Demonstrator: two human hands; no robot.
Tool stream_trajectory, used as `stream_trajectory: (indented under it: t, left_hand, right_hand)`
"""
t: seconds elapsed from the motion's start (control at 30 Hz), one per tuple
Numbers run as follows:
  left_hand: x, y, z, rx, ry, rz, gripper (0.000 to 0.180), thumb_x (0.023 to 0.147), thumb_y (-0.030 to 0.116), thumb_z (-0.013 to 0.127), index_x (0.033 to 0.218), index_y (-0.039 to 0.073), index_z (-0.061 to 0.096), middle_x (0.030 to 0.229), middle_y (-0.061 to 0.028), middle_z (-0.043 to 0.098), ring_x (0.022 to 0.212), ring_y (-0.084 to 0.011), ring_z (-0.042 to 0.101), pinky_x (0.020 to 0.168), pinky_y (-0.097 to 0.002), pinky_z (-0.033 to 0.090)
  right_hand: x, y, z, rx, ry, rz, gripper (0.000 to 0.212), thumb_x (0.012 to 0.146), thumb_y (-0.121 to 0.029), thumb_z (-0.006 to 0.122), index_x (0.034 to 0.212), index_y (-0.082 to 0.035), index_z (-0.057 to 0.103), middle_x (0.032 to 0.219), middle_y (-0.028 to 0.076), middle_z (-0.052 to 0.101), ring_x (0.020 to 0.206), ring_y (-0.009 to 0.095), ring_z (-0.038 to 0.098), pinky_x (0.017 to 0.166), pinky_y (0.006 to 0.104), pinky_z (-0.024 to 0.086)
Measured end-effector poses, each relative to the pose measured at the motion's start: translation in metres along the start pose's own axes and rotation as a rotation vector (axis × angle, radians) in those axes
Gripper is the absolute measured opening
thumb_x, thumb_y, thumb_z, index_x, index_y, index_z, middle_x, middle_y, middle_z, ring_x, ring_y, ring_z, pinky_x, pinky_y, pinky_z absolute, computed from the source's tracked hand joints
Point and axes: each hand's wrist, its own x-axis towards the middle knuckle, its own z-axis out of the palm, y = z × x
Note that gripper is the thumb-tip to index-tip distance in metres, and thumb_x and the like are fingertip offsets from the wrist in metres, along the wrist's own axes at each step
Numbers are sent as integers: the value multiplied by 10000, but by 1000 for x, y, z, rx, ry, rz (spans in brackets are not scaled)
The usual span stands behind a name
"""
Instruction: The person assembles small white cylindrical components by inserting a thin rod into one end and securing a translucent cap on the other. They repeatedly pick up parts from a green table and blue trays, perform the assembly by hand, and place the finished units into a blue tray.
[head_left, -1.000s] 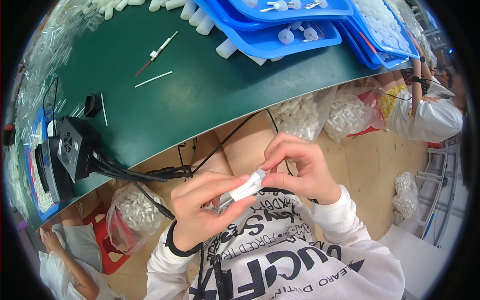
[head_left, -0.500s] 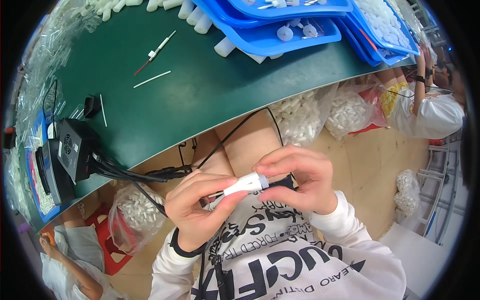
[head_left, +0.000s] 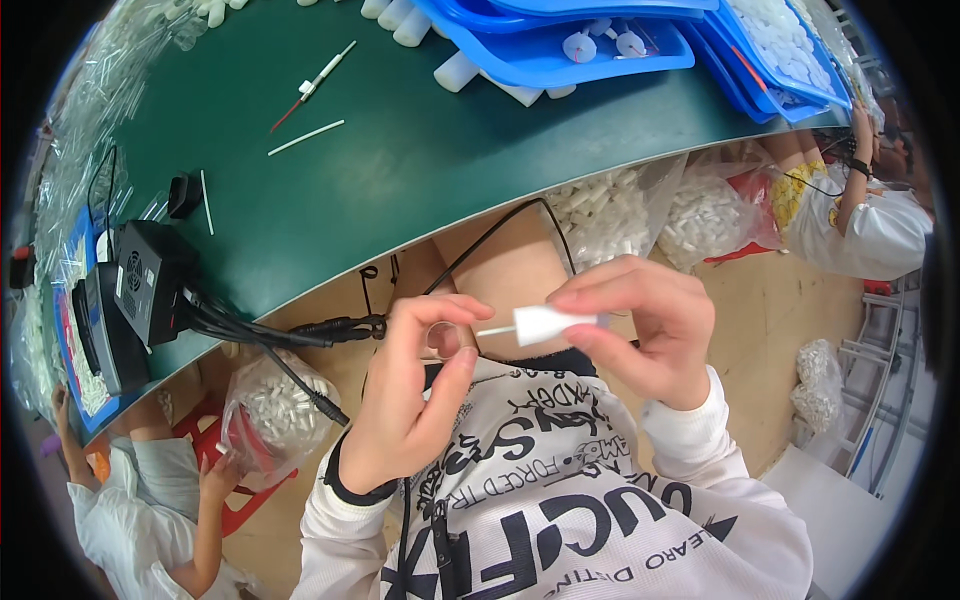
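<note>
Over my lap, my right hand (head_left: 645, 325) pinches a white plastic cylinder (head_left: 540, 325) between thumb and fingers. A thin white rod (head_left: 496, 330) sticks out of its left end. My left hand (head_left: 412, 385) holds a clear round piece (head_left: 443, 341) between thumb and fingertips, seen nearly end-on like a short see-through tube. The rod's tip is close to this clear piece; whether they touch I cannot tell. On the green table (head_left: 400, 170) lie a thin white assembly with a red tip (head_left: 318, 80) and two loose white sticks, one (head_left: 305, 137) below it.
Stacked blue trays (head_left: 560, 65) stand at the table's far right. A black box with cables (head_left: 150, 280) sits at the left edge. Bags of white parts (head_left: 275, 405) hang or stand below the table. Co-workers sit left (head_left: 140, 500) and right (head_left: 870, 220).
My hands have drawn apart; the left let go of the white cylinder and now holds the clear piece. The right has moved right and up with the cylinder, exposing the thin rod.
</note>
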Motion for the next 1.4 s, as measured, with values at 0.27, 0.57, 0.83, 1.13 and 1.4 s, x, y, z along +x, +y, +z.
stream_trajectory:
  t: [0.27,0.57,0.83,1.13,1.4]
  left_hand:
    - [1,1,1,184,-54,18,364,776,-11,616,1132,-8,540,922,-104,574,738,-176,552,662,-280,468]
    - [6,3,1,475,-39,141,485,713,18,680,1177,-1,539,795,-109,565,707,-231,544,627,-310,453]
    - [5,6,3,505,-15,208,479,672,61,720,1128,17,578,801,-89,596,707,-229,540,623,-311,441]
    - [2,2,6,634,-13,237,360,669,8,728,1003,-6,592,846,-104,615,744,-195,587,615,-264,489]
    - [3,11,4,528,78,133,363,690,-1,710,1038,21,609,892,-102,609,776,-212,587,652,-292,487]
  right_hand:
    - [7,1,9,16,-103,-68,147,694,5,679,835,-22,647,832,78,643,711,194,621,590,264,480]
    - [10,-5,8,-216,-196,-188,174,686,-11,682,851,-54,644,841,62,627,679,195,605,555,251,468]
    - [16,0,3,28,-243,9,145,733,-30,662,875,-12,637,815,79,641,692,198,619,580,255,485]
    - [20,0,3,225,-408,595,145,795,-109,657,853,20,623,744,47,628,633,96,601,580,224,494]
    - [4,1,5,334,-132,440,172,757,-29,680,907,34,625,811,75,639,738,130,628,646,234,501]
